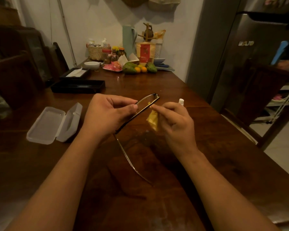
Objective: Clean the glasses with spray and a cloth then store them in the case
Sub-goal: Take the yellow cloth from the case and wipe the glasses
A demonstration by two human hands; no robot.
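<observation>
Both forearms reach in from the near edge over the dark wooden tabletop. The left hand pinches the glasses by the frame rim, holding them above the tabletop at the centre, one temple arm trailing down toward the near side. The right hand grips a yellow cloth pressed against the lens. A white spray bottle stands just behind that hand. At left, the clear case lies open and holds nothing. Farther off, a black tray.
</observation>
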